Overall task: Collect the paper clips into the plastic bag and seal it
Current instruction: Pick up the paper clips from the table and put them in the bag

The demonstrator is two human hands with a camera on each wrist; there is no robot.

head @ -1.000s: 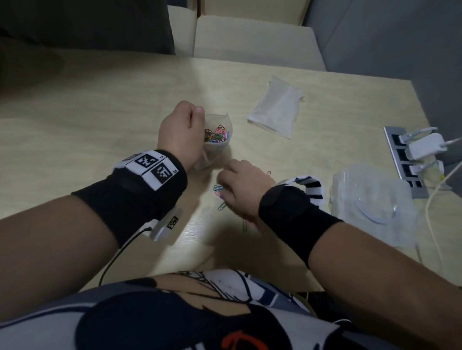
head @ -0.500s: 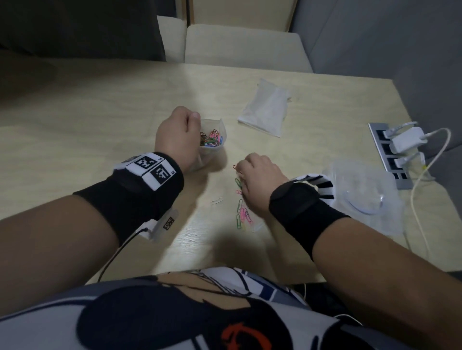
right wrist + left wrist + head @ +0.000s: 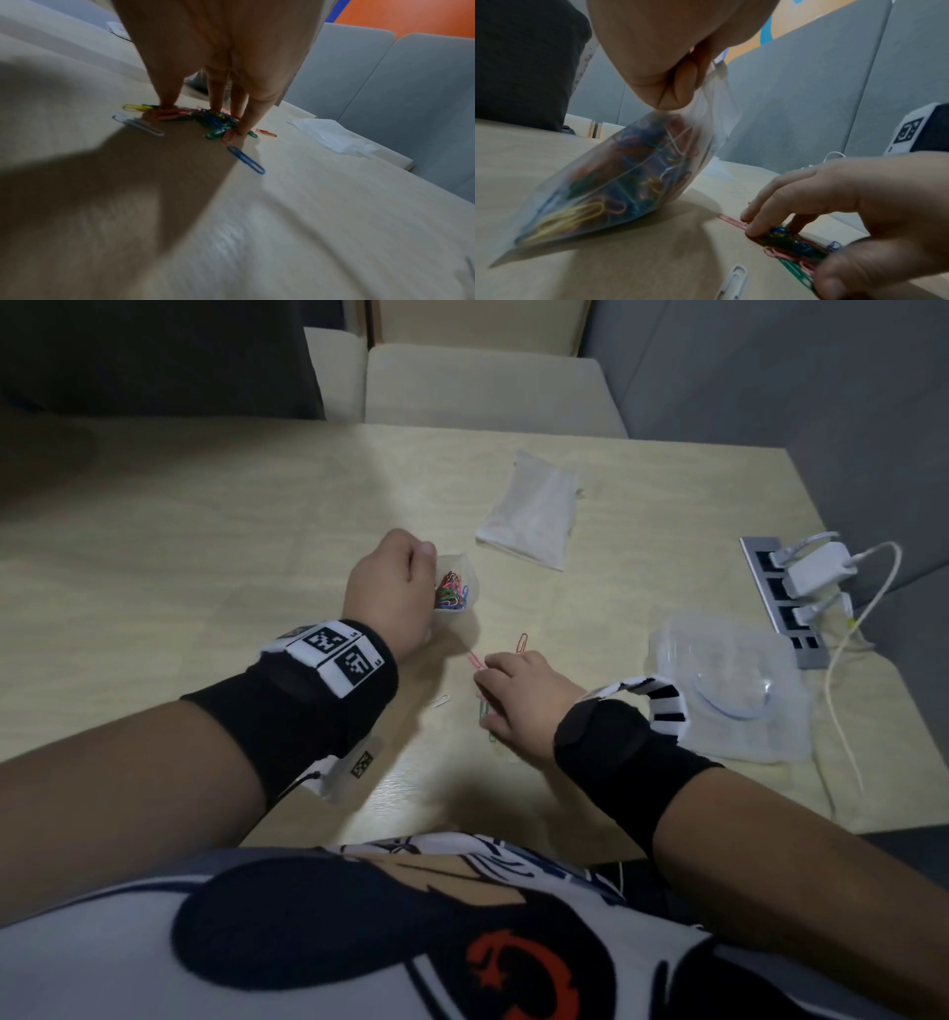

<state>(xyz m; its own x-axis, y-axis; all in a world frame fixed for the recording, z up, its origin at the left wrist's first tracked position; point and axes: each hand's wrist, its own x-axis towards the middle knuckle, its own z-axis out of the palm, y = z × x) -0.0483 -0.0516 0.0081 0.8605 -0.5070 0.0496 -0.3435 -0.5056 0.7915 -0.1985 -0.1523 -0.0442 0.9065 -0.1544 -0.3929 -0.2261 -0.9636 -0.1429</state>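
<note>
My left hand (image 3: 398,588) pinches the rim of a small clear plastic bag (image 3: 457,595), which stands open on the table with many coloured paper clips in it. In the left wrist view the bag (image 3: 618,182) leans on the tabletop. Just right of it my right hand (image 3: 506,695) is down on the table, thumb and fingers pinching a bunch of paper clips (image 3: 205,118) together. A white clip (image 3: 439,702), a red clip (image 3: 522,643) and a blue clip (image 3: 246,160) lie loose around the bunch.
A white cloth pouch (image 3: 534,516) lies further back. A clear plastic container (image 3: 729,695) sits right of my right wrist. Beyond it is a power strip (image 3: 785,603) with chargers and a trailing cable. The table's near edge is at my body.
My right hand has drawn the scattered clips into a bunch under its fingers. My left hand still holds the bag in the same spot.
</note>
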